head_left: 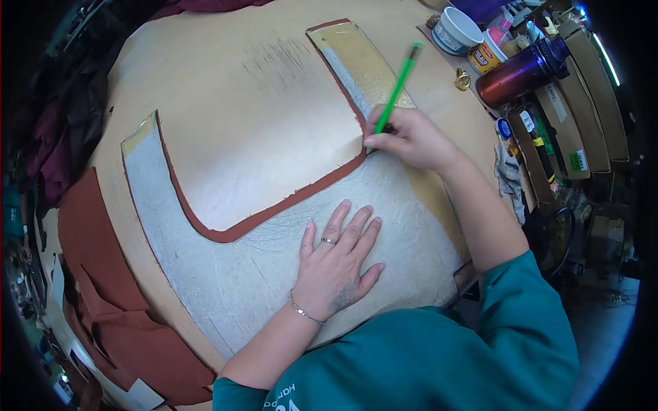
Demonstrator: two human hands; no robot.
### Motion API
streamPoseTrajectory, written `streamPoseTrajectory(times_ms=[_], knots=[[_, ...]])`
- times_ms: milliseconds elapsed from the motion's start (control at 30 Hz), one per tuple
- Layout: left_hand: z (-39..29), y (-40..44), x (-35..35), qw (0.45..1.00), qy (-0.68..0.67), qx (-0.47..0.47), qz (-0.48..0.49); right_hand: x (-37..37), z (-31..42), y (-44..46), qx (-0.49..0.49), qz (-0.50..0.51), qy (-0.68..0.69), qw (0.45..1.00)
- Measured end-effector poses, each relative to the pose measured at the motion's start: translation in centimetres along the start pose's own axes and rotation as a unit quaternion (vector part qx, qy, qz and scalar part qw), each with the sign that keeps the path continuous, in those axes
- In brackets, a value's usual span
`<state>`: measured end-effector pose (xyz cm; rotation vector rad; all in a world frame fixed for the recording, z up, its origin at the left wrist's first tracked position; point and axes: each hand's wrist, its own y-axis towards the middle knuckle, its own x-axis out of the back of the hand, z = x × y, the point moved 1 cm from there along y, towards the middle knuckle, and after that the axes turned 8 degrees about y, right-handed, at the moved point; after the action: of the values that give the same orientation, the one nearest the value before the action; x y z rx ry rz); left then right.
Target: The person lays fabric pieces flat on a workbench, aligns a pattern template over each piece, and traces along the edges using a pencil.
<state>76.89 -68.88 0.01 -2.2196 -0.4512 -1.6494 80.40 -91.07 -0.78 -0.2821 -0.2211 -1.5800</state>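
Note:
A large grey template (226,281) with a wide U-shaped cutout lies over reddish-brown material (274,209), which shows as a strip along the cutout's edge. My left hand (337,264) rests flat on the template below the cutout, fingers spread, with a ring and a bracelet on it. My right hand (404,137) grips a green pencil (397,89) at the inner right corner of the cutout. The pencil leans up and to the right, its tip down near the brown strip and partly hidden by my fingers. Yellowish patches (373,65) cover the template's upper right arm.
Folded reddish-brown material (130,329) lies at the lower left of the wooden table (205,68). At the upper right are a white tub (457,31), a yellow-labelled container (486,55), a purple-red bottle (517,75) and a gold-coloured item (462,79). Cardboard boxes (582,96) stand beyond them.

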Motion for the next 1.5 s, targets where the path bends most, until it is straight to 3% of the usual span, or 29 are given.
streamPoseTrajectory(times_ms=[100,300,367,467,567,700,767,867,900,967,1100,1300,1500], knots=[[-0.2,0.2,0.0,1.000,-0.004,-0.002,0.007,-2.4,1.7,0.5,-0.015,0.083,-0.094,0.992],[-0.1,0.0,-0.1,1.000,-0.008,-0.004,-0.006,2.6,0.4,2.9,-0.042,0.040,-0.041,0.997],[0.1,0.0,-0.2,1.000,-0.006,-0.004,-0.005,3.6,-0.3,6.1,-0.042,0.057,0.013,0.997],[0.2,0.0,-0.5,1.000,-0.009,-0.002,-0.006,4.7,-1.3,11.4,0.002,0.072,-0.015,0.997],[0.2,0.1,-0.4,1.000,-0.005,-0.003,-0.003,5.3,-2.1,16.5,0.018,0.064,0.089,0.994],[0.0,0.3,-0.1,1.000,0.009,0.004,-0.007,7.3,-3.0,20.2,0.073,-0.129,0.183,0.972],[-0.1,0.9,0.6,1.000,0.007,0.011,-0.014,9.4,-4.6,20.8,0.125,-0.274,0.237,0.924],[1.9,4.2,2.1,0.998,-0.067,0.016,-0.007,12.9,-6.9,19.5,0.083,-0.419,0.362,0.828],[2.8,6.3,2.7,0.995,-0.097,0.016,-0.002,13.3,-7.2,19.4,0.074,-0.403,0.346,0.844],[4.3,11.9,3.9,0.995,-0.040,-0.031,-0.084,13.8,-6.9,18.9,0.059,-0.374,0.312,0.871],[7.5,20.8,3.1,0.983,0.114,0.057,-0.135,10.9,-4.6,19.2,0.019,-0.303,0.218,0.928],[8.2,21.8,2.9,0.980,0.115,0.127,-0.104,6.5,-5.1,21.1,0.088,-0.185,0.057,0.977],[8.7,22.2,2.3,0.978,0.118,0.137,-0.108,5.8,-5.2,21.3,0.138,-0.213,-0.067,0.965]])
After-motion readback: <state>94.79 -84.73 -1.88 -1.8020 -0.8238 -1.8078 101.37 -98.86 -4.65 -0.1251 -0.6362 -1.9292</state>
